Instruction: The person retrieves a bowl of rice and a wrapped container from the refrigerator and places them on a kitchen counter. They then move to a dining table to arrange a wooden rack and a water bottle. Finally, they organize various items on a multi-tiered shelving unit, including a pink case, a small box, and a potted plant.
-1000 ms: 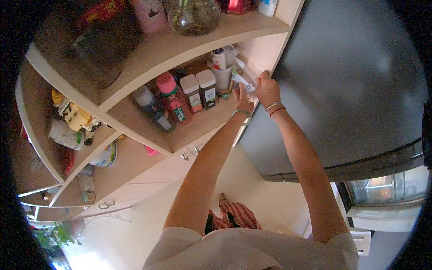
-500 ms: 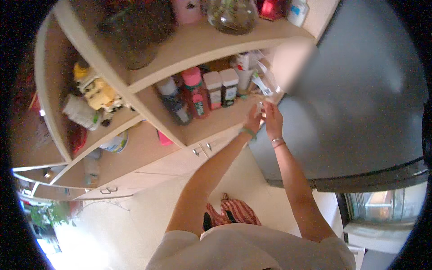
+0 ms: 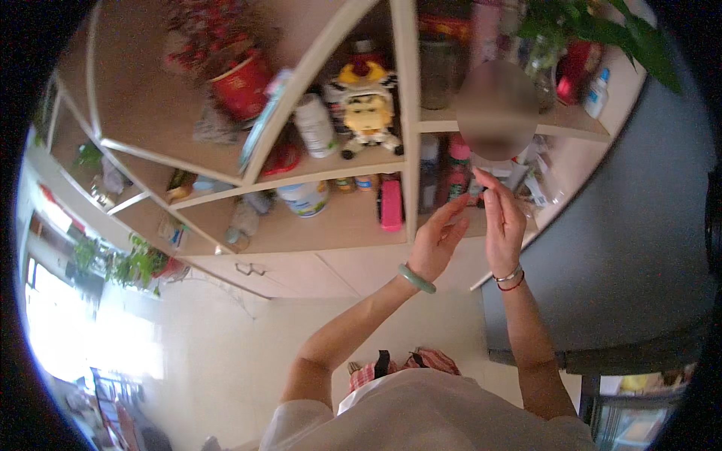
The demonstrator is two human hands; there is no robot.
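My left hand (image 3: 436,244), with a green bangle (image 3: 417,279) at its wrist, is raised before the shelf. Its fingers point up and to the right, thumb apart from them, and it appears to hold nothing. Close by on the right, my right hand (image 3: 504,225) has its fingers drawn together around something small that I cannot make out. A silver bracelet and a red cord circle that wrist. Behind the fingertips, partly hidden, stand a pink-capped bottle (image 3: 458,147) and small packets (image 3: 535,184) on the lower shelf.
A toy cow figure (image 3: 366,113) and a white bottle (image 3: 314,126) occupy the middle compartment. Beneath are a white tub (image 3: 304,198) and a pink case (image 3: 390,203). Further left is a red flowerpot (image 3: 242,83). A grey fridge-like surface (image 3: 602,248) borders the right; leaves (image 3: 602,34) hang above.
My view has swung left, bringing the toy cow and flowerpot to the middle. My hands have drawn back from the right-hand shelf and moved apart from each other.
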